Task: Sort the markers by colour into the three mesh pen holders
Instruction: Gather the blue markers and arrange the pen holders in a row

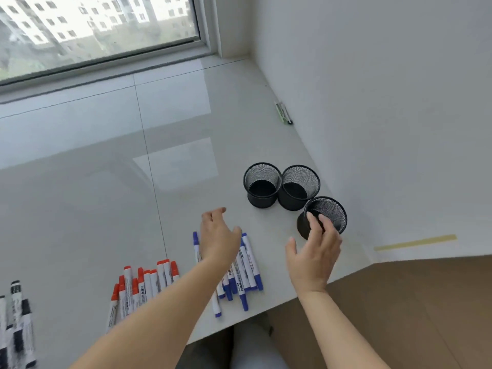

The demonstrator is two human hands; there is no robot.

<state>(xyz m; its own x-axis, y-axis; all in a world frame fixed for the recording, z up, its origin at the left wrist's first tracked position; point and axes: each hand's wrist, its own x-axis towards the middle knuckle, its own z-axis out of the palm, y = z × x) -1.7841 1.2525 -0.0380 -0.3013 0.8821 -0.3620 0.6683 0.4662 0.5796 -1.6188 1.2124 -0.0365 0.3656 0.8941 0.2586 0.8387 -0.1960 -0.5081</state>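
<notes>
On the white table (80, 182), blue markers (246, 265) lie under the spread, empty left hand (219, 241); the right hand (315, 255) grips a tilted mesh holder (332, 211). Best set it upright near the blues, then load several together.
</notes>
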